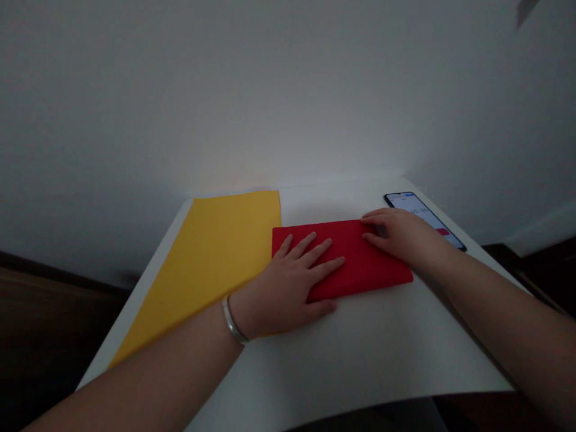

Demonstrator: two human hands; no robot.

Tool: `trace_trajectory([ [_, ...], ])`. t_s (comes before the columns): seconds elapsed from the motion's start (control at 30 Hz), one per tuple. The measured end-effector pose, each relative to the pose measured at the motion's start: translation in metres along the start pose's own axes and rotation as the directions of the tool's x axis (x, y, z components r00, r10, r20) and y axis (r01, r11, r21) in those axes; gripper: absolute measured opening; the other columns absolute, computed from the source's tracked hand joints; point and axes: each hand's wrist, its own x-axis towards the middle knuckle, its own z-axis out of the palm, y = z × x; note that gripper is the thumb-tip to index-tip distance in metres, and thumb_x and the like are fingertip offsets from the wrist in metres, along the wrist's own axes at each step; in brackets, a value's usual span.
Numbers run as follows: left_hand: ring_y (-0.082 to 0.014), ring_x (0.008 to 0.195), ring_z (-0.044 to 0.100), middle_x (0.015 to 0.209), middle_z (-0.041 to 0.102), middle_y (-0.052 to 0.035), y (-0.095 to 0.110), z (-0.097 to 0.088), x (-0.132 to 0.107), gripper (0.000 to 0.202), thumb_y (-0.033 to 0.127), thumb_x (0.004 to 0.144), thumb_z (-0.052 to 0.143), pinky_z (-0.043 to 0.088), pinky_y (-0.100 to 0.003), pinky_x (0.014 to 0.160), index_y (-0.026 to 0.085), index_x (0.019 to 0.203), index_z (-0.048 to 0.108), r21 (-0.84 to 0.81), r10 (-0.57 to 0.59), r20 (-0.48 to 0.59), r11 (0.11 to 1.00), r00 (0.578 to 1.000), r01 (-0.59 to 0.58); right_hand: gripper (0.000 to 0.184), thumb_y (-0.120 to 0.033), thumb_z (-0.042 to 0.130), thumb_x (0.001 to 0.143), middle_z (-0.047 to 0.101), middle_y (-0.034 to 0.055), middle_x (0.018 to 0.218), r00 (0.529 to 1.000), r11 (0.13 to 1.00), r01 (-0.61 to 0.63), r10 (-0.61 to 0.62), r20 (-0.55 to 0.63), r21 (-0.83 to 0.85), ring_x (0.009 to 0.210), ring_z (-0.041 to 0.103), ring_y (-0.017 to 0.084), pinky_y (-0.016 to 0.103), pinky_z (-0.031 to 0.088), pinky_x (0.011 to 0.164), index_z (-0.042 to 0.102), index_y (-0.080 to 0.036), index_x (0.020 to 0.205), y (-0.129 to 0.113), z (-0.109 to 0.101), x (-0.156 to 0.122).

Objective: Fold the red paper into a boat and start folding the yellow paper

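Observation:
A red sheet (346,282), seemingly folded into a rectangle, lies flat on the white table. Across its left part my left hand (299,276) rests palm down, fingers spread, with the thumb below the sheet's near edge. My right hand (398,234) is at the sheet's right end. Its fingertips touch near the far edge, and the thumb lies on the red surface, apart from the fingers. Part of the sheet's right edge is hidden under this hand. A silver bangle (233,324) circles my left wrist.
A large yellow sheet (216,246) covers the table's left side, partly under my left forearm. A phone (432,219) with its screen lit lies at the right edge, partly behind my right hand. The white table (360,348) meets a pale wall (288,90) at the back.

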Motion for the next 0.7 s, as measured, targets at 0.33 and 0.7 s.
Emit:
trace_trajectory([
  [0.33,-0.0322,0.146,0.015,0.157,0.024,-0.0083,-0.001,0.0,0.002,0.065,0.059,0.09,0.045,0.013,-0.057,0.115,0.031,0.147,0.031,0.02,0.006,-0.011,1.0,1.0,-0.005,0.033,-0.03,0.057,0.081,0.071,0.0083,0.11,0.998,0.998,-0.061,0.062,-0.013,0.032,0.097,0.066,0.025,0.039,0.051,0.088,0.069,-0.019,0.109,-0.005,0.001,0.0],
  [0.7,-0.0334,0.145,0.018,0.156,0.028,-0.0086,-0.008,0.004,0.006,0.064,0.058,0.09,0.044,0.017,-0.056,0.114,0.03,0.147,0.033,0.037,-0.026,-0.064,0.999,0.998,0.029,0.041,-0.037,0.056,0.085,0.059,0.0094,0.133,0.989,0.977,0.126,-0.109,-0.103,0.169,0.122,0.054,0.026,0.043,0.041,0.105,0.064,-0.021,0.122,-0.016,-0.01,-0.006],
])
